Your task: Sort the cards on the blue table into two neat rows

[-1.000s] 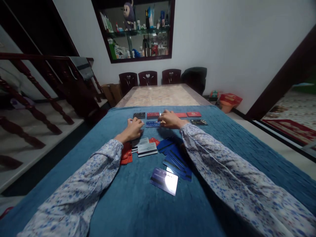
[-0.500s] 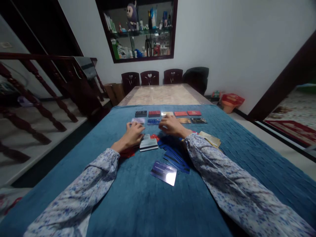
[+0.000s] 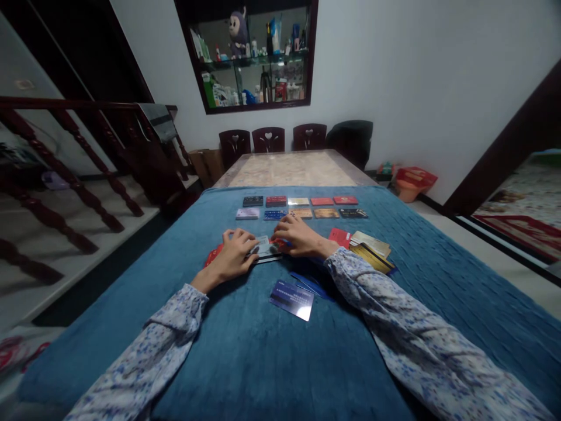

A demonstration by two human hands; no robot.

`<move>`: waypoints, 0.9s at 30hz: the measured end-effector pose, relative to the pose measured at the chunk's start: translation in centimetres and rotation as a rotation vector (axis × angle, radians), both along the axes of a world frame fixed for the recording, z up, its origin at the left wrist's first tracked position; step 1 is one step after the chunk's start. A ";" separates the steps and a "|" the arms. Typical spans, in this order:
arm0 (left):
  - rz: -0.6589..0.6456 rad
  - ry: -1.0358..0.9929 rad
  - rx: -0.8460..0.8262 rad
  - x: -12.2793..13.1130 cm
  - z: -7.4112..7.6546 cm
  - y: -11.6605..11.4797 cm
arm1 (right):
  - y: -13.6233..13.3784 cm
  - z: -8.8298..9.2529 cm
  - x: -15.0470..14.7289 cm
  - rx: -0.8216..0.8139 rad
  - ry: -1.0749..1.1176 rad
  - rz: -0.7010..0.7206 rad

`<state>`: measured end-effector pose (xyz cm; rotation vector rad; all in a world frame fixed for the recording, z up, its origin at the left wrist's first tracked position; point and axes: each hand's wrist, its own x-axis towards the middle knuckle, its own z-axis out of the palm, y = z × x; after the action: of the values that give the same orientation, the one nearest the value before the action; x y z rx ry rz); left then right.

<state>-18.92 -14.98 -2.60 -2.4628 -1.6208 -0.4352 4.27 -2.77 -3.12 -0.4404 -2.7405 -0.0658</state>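
Note:
Between my hands lie white cards (image 3: 265,248) with a dark stripe along the near edge. My left hand (image 3: 238,252) has curved fingers and its thumb closed on their left end. My right hand (image 3: 301,237) has bent fingers at their right end, over a bit of a red card (image 3: 276,241); its thumb is partly hidden. Left of my left hand, red cards (image 3: 213,255) stick out. Blue cards (image 3: 312,286) lie fanned out, partly covered by my right hand and sleeve. Nearer to me rests a single shiny purple-blue card (image 3: 291,300).
Two rows of card stacks, among them a black stack (image 3: 253,201) and a lilac stack (image 3: 248,214), stand beyond my hands. Right of my right wrist are a red card (image 3: 340,237) and loose gold cards (image 3: 372,257). A blue cloth (image 3: 219,351) covers the near table.
My right hand has come down and nearer, from the far rows to the white cards. My left hand has shifted slightly nearer onto their left end. The view has moved a little.

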 end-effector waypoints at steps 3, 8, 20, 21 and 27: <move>-0.037 0.021 -0.034 0.3 0.1 -0.5 | -0.3 -0.2 0.0 -0.011 -0.030 0.039; -0.051 0.055 -0.054 0.3 0.2 -0.9 | -0.6 0.1 0.4 -0.038 -0.100 0.112; -0.072 0.010 -0.096 0.0 -0.1 -1.0 | -0.8 0.1 0.2 -0.080 -0.127 0.106; -0.080 0.006 -0.097 0.0 -0.1 -1.0 | -0.8 0.2 0.3 -0.083 -0.123 0.110; -0.087 -0.019 -0.124 -0.1 0.4 -1.2 | -0.4 0.0 0.3 -0.120 -0.103 0.124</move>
<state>-19.00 -16.19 -2.17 -2.6362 -1.5976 -0.3814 4.53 -3.14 -3.08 -0.3058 -2.8765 0.1122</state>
